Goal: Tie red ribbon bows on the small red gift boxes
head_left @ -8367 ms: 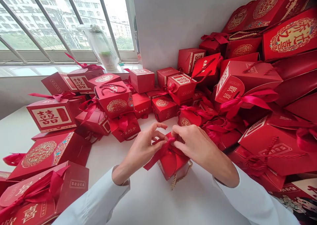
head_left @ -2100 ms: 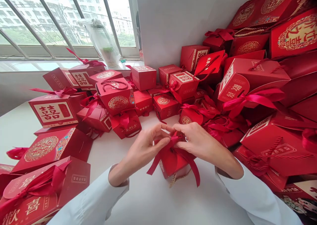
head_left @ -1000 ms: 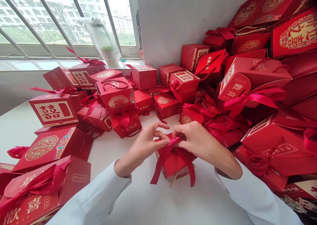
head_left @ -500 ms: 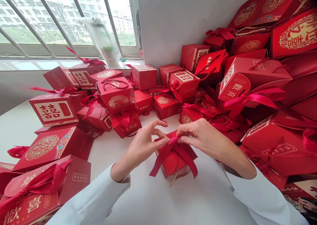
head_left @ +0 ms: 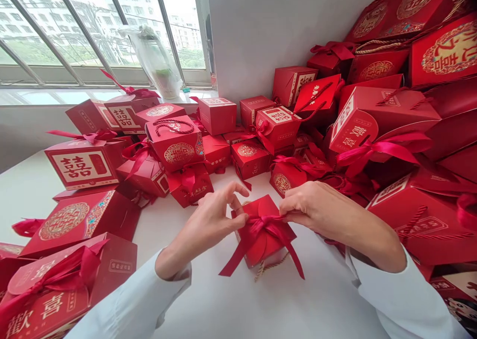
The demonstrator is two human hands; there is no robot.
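Observation:
A small red gift box (head_left: 270,249) with gold twisted cord sits on the white table in front of me. Across its top lies a dark pink ribbon (head_left: 263,223), tied in a bow with two tails hanging over the front. My left hand (head_left: 219,214) pinches the left loop of the ribbon between thumb and a finger, its index finger arched above. On the right, my right hand (head_left: 313,207) pinches the other loop, fingers curled together. The knot shows between both hands.
Red boxes with ribbons stand in piles on the left (head_left: 80,165), behind (head_left: 248,157) and high on the right (head_left: 383,115). A plastic-wrapped cup (head_left: 162,75) stands on the sill by the barred window. The white table (head_left: 223,309) shows in front.
Both hands have moved apart, the right one farther to the right. The loops are stretched wider, the knot now shows plainly, and the ribbon tails are spread farther out.

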